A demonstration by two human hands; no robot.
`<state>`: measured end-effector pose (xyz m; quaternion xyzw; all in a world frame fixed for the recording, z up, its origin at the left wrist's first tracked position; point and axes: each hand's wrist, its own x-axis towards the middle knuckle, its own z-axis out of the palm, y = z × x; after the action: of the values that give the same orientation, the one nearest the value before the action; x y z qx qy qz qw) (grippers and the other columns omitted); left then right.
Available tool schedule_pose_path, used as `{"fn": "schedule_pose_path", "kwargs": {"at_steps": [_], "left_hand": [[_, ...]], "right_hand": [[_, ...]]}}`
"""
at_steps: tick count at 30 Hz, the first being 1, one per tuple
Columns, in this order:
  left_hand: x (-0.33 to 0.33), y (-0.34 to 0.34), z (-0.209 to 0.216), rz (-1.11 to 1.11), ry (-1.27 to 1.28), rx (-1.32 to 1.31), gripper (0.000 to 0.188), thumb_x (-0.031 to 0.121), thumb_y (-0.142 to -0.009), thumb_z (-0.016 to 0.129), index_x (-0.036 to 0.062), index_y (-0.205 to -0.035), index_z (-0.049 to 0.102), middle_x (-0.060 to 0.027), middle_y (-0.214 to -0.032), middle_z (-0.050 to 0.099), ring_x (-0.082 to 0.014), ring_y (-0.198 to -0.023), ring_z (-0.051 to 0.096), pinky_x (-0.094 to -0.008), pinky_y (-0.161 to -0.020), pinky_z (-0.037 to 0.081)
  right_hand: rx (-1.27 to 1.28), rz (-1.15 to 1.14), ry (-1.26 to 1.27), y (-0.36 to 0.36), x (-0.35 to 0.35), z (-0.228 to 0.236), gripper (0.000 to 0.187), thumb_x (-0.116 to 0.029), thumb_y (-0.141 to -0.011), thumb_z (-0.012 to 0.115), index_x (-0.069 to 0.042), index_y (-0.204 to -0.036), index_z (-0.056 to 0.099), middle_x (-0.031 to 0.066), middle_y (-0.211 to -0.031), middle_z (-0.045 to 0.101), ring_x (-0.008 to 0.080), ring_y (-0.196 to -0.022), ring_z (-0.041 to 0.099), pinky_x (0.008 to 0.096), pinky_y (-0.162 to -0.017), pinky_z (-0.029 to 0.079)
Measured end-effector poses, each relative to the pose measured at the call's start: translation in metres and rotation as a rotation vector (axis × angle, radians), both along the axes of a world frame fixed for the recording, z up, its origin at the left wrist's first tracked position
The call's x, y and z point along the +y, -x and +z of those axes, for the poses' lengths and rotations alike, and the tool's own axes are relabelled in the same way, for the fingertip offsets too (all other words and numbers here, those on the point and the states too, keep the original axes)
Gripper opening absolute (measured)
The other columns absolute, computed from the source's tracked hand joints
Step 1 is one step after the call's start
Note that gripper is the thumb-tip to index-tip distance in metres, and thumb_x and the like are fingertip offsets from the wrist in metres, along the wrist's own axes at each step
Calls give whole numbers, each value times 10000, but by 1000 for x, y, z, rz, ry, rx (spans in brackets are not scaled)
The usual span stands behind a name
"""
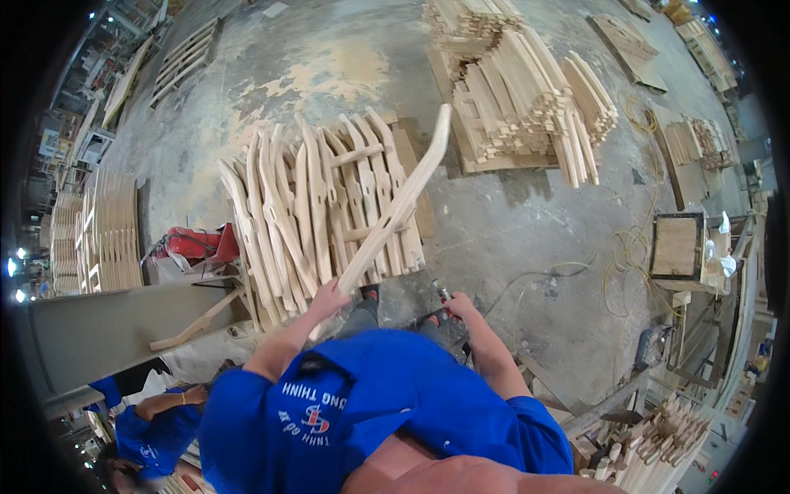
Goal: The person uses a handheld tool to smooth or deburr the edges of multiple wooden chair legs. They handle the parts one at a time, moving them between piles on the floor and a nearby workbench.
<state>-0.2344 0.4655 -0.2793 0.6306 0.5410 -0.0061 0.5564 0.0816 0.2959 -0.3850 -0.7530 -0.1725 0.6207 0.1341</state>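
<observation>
My left hand [329, 298] is wrapped round the lower end of a long, curved wooden chair leg [397, 212], which slants up to the right, clear of the floor. Behind it lies a pile of similar curved legs [280, 218], some showing slots. In my right hand [461, 305] is a small hand tool with a metal end [443, 290], pointing away from me. Fingers cover most of the tool's body, so its exact kind is hidden. Its end is apart from the wooden leg.
Stacked wooden strips [510, 99] stand at the far right. A red machine [193, 244] sits left of the pile, by a grey metal beam [107, 329]. Yellow hose [629, 255] coils on the floor at right. A co-worker in blue [156, 436] is at lower left.
</observation>
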Motion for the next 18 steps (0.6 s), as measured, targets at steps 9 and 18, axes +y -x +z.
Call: {"fn": "schedule_pose_path", "kwargs": {"at_steps": [9, 18], "left_hand": [[35, 101, -3, 434, 307, -340, 436, 45, -736, 591, -5, -1134, 419, -46, -667, 502, -130, -509, 505, -272, -425, 449], [74, 130, 0, 460, 433, -425, 404, 36, -737, 566, 8, -1097, 384, -63, -658, 498, -150, -463, 507, -288, -399, 455]], "right_hand": [[-392, 136, -240, 95, 221, -67, 334, -286, -836, 517, -53, -1068, 575, 221, -989, 607, 339, -967, 578, 424, -806, 449], [185, -119, -536, 165, 247, -13, 270, -234, -879, 508, -39, -1059, 559, 48, -767, 590, 103, -561, 545, 249, -524, 464]]}}
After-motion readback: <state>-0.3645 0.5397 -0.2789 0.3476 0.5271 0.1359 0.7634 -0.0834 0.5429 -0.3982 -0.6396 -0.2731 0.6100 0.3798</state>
